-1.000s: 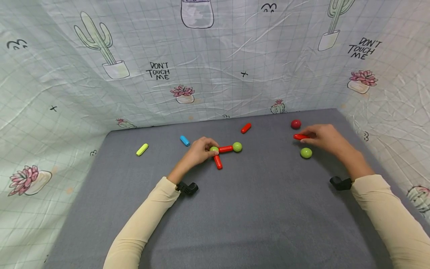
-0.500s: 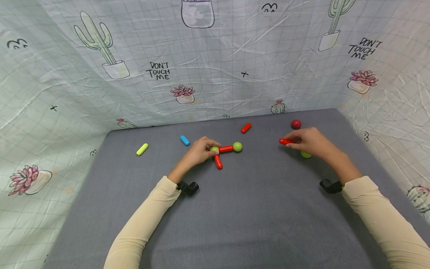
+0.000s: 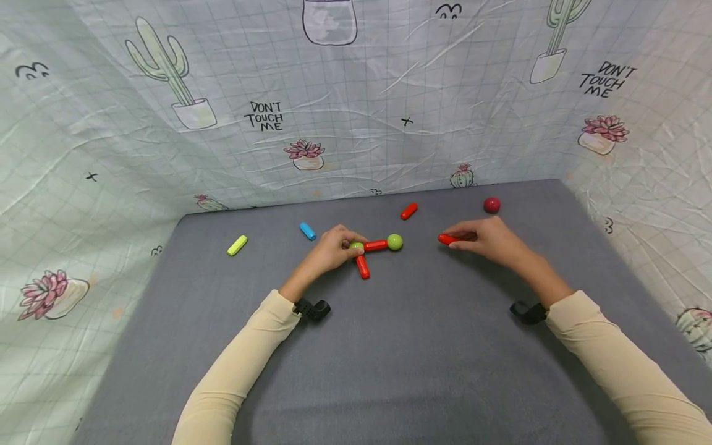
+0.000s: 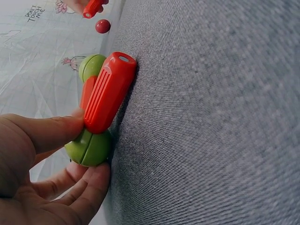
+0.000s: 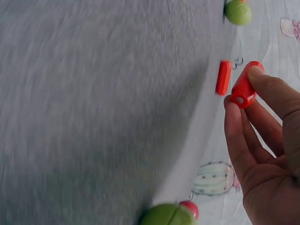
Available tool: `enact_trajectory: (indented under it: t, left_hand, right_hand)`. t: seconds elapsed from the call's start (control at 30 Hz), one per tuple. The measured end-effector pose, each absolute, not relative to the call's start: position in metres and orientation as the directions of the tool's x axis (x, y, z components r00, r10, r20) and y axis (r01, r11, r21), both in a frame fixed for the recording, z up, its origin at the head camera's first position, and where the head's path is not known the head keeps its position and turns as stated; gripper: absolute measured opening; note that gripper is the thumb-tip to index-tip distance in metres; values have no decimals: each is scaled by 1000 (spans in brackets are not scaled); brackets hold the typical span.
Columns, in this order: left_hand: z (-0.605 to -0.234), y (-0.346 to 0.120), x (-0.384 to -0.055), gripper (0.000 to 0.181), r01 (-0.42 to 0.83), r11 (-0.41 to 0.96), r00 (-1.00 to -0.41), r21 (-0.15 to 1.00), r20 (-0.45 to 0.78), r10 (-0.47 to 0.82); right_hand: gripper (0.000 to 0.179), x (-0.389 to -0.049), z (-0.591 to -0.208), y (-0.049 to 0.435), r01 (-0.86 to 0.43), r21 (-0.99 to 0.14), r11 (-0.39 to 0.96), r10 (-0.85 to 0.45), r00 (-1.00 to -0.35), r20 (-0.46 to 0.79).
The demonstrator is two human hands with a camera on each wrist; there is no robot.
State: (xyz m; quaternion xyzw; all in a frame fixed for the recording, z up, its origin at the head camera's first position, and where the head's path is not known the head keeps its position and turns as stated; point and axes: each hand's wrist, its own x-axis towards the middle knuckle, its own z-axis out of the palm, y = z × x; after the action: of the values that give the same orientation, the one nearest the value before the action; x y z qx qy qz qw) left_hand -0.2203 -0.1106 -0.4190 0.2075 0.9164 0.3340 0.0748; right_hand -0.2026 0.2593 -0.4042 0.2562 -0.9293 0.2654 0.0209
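Since the earlier frames, the right hand [image 3: 492,240] has been moving leftward across the table [image 3: 356,371], bringing the held red stick [image 3: 447,239] closer to the left hand [image 3: 330,248], which is staying in place.

At the far left, a yellow-green stick [image 3: 237,245] is lying on the table, and a blue stick [image 3: 308,231] is resting between it and the left hand. The left hand's fingers are pinching the gripped green ball [image 4: 89,149] at the table. One end of the near red stick [image 3: 363,267] is meeting that ball, the stick pointing toward the person; the side red stick [image 3: 376,245] is running rightward from the same ball to the end green ball [image 3: 395,241]. Behind that, a loose red stick [image 3: 408,211] is lying near the printed cloth [image 3: 356,74]. Farther right, the right hand's fingers are pinching the held red stick above the table. The spare green ball [image 5: 168,214] is showing only in the right wrist view, and a red ball [image 3: 492,205] is sitting toward the back.
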Motion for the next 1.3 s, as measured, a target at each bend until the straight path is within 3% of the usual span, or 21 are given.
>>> enact_trajectory:
  t: [0.2, 0.7, 0.9, 1.1, 1.3]
  left_hand:
    - [-420, -111, -221, 25, 331, 692, -904, 641, 7, 427]
    - [-422, -111, -221, 24, 337, 688, -906, 643, 24, 422]
    - [-423, -111, -220, 24, 341, 684, -906, 644, 30, 423]
    - [-423, -110, -221, 25, 356, 683, -901, 638, 41, 431]
    - [-423, -111, -222, 26, 370, 677, -896, 637, 53, 440]
  right_hand:
    - [32, -205, -412, 248, -505, -528, 683, -478, -855, 200]
    - [38, -204, -422, 218, -425, -646, 635, -494, -865, 84]
    - [38, -205, -428, 205, -307, -768, 563, -446, -895, 31]
    - [42, -204, -427, 193, -103, -908, 406, -443, -891, -97]
    - [37, -203, -423, 184, 81, -939, 335, -389, -896, -216]
